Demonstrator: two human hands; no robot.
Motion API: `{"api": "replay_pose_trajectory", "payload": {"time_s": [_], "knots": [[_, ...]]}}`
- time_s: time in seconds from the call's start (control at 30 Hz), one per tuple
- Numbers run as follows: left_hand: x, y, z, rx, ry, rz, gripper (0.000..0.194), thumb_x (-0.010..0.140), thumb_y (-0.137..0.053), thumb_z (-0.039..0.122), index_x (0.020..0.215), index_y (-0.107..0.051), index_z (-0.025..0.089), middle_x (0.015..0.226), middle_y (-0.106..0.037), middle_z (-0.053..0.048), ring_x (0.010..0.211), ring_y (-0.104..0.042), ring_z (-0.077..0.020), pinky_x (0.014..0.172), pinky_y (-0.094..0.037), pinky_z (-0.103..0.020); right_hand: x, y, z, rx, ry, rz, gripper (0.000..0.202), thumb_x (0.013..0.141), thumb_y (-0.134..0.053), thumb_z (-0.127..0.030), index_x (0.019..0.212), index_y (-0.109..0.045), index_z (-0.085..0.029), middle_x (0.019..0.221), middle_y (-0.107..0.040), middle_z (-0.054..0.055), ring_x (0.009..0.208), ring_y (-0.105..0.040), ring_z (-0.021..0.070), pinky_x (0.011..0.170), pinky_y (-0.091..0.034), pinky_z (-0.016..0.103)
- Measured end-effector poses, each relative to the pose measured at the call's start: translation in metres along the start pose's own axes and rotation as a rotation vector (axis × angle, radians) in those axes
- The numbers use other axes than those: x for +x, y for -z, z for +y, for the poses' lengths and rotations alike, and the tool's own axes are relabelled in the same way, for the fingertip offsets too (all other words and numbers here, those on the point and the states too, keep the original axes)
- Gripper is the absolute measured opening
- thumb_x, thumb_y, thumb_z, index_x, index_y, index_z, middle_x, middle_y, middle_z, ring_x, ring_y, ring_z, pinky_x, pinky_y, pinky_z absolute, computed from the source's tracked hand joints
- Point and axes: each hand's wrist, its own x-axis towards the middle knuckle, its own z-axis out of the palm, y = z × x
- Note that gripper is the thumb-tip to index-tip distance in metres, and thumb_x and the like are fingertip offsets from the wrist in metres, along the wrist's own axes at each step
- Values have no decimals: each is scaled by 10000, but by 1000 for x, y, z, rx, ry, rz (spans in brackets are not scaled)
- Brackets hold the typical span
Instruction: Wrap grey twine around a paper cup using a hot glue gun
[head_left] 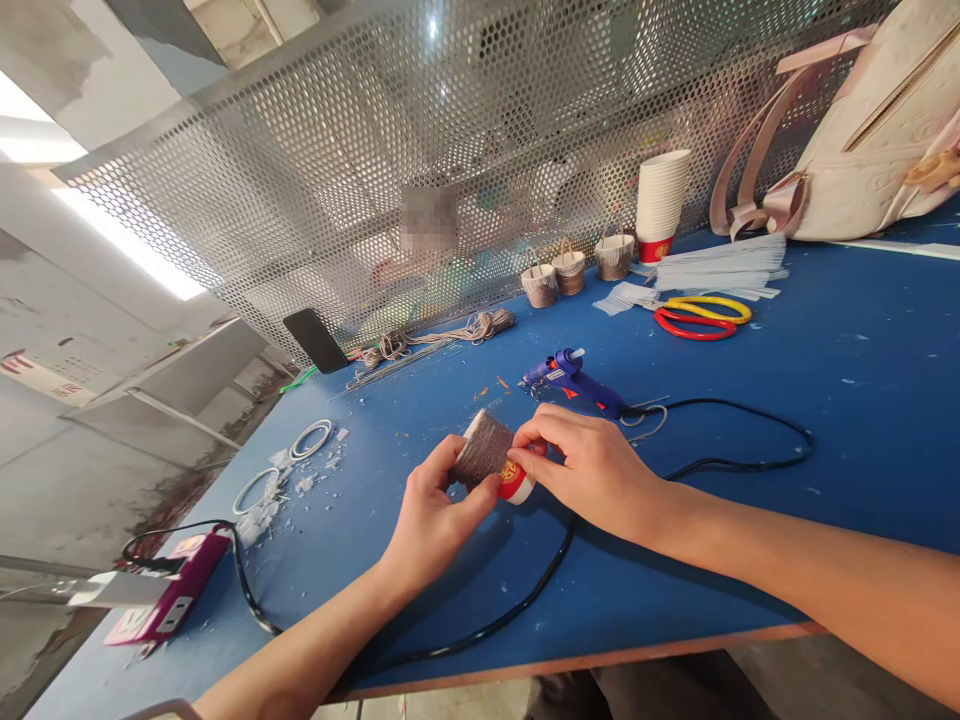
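My left hand (444, 510) is closed around a paper cup (514, 482) that lies tilted on its side above the table. Grey-brown twine (484, 450) is wound in tight rows over much of the cup, while a red printed band and white end stay bare. My right hand (581, 465) pinches thumb and forefinger together at the cup's side, where the twine meets the red band. What lies between those fingertips is too small to make out. Just beyond my right hand, a blue hot glue gun (574, 380) rests on the table.
Small twine-covered baskets (540, 286), stacked paper cups (664, 200), scissors (701, 318) and clear glue sticks (716, 268) stand toward the back. Twine bundles (450, 338) and a phone (315, 340) are by the perforated screen (315, 180). A black cord (517, 615) crosses near a power strip (176, 595).
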Motion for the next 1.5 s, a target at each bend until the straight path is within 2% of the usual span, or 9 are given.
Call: {"api": "replay_pose_trajectory", "payload": {"time_s": [0.93,1.5], "knots": [[0,1,3,-16,-53,18,76,683,-575,242,687,-573,167,591,-527,33,549,-436,-98,519,-377,-204,2,0,4,41,-42,11,87,842,-580,-196,757,-599,-194,775,-633,1,652,-567,115,611,-414,235],[2,4,-13,-111,-154,-28,91,699,-598,222,757,-592,152,651,-546,14,605,-461,-107,565,-402,-203,4,3,2,160,-123,-1,88,818,-590,-174,734,-604,-194,770,-631,-4,682,-574,119,641,-431,244]]}}
